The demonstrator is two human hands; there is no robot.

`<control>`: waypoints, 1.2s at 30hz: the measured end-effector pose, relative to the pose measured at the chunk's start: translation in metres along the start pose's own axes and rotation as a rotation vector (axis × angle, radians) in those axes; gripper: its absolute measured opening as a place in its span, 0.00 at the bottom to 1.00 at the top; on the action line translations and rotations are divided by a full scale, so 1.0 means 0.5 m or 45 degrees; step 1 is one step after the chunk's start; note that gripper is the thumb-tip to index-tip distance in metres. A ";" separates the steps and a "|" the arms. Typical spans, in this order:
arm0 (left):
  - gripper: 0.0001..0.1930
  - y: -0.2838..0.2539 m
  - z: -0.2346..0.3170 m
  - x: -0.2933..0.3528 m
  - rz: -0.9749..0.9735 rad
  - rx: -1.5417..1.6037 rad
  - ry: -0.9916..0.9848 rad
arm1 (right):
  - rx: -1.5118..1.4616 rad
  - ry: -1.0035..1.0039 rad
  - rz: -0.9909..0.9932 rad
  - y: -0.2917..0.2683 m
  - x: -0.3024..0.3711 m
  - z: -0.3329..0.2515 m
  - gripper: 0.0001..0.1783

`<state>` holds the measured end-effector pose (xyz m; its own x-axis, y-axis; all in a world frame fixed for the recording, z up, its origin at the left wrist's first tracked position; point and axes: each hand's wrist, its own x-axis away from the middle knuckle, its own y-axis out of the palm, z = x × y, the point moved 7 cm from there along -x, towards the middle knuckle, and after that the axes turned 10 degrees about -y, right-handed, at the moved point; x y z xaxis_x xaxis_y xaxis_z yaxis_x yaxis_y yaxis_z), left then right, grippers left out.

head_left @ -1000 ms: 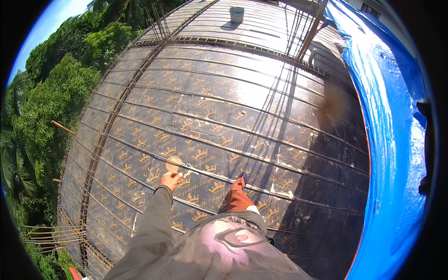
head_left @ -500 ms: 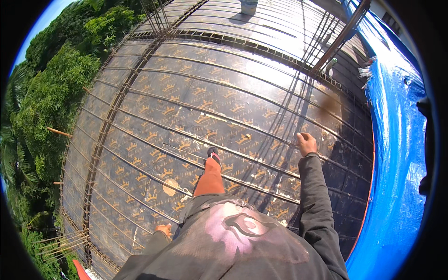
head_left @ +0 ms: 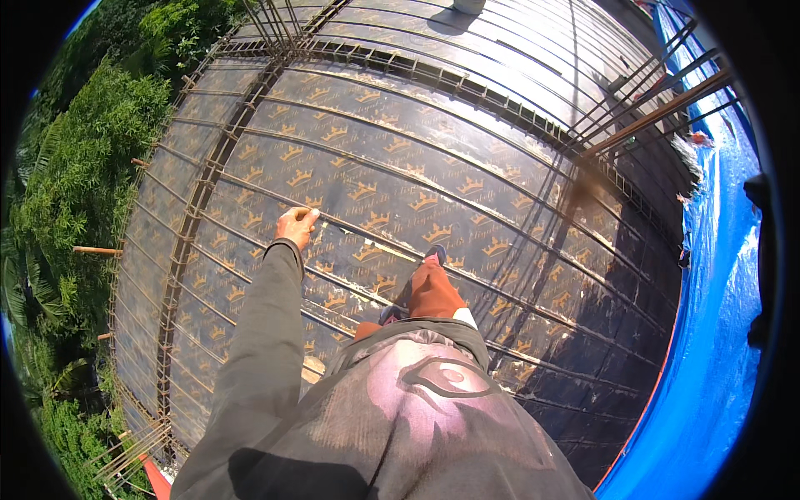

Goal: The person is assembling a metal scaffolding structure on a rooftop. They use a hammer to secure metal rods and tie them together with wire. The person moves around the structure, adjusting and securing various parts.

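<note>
My left hand point(head_left: 297, 227) reaches forward in a dark long sleeve, its fingers curled in and nothing visible in them. It hangs above dark printed deck panels point(head_left: 400, 200), closest in the picture to a long thin steel bar point(head_left: 367, 235) that crosses them. My right hand is out of view. Below my dark shirt, one leg in orange-brown trousers point(head_left: 435, 290) steps forward, its shoe point(head_left: 436, 252) among the parallel bars. Part of the other foot shows behind it.
Bar cages run along the left point(head_left: 200, 200) and across the far side point(head_left: 467, 83). Upright bars point(head_left: 279, 25) rise at far left; more bars point(head_left: 658, 121) slant at far right. A blue tarp point(head_left: 717, 333) lines the right. Trees point(head_left: 83, 150) stand beyond the left edge. A bucket point(head_left: 469, 6) sits far ahead.
My left hand has swung forward from beside my hip. My right hand has dropped out of view. My leading leg has changed, and the deck has shifted in view.
</note>
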<state>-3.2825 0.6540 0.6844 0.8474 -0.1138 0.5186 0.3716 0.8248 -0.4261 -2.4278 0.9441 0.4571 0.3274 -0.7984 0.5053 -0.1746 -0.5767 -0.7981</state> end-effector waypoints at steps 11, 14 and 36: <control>0.14 -0.056 -0.325 -0.071 0.128 -0.047 -0.815 | -0.049 -0.254 0.031 -0.349 -0.769 -1.022 0.22; 0.22 -0.067 -0.584 0.007 -0.280 0.227 -1.234 | -0.542 -0.345 -0.016 -0.419 -0.937 -1.354 0.22; 0.17 -0.009 0.914 -1.353 0.187 -0.148 -0.043 | -0.562 0.461 -0.263 -0.262 -1.236 -1.666 0.22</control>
<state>-4.0308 0.9806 0.6741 0.8834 0.0231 0.4681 0.2880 0.7612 -0.5810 -3.3809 1.3688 0.5231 0.0719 -0.6259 0.7766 -0.5353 -0.6812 -0.4995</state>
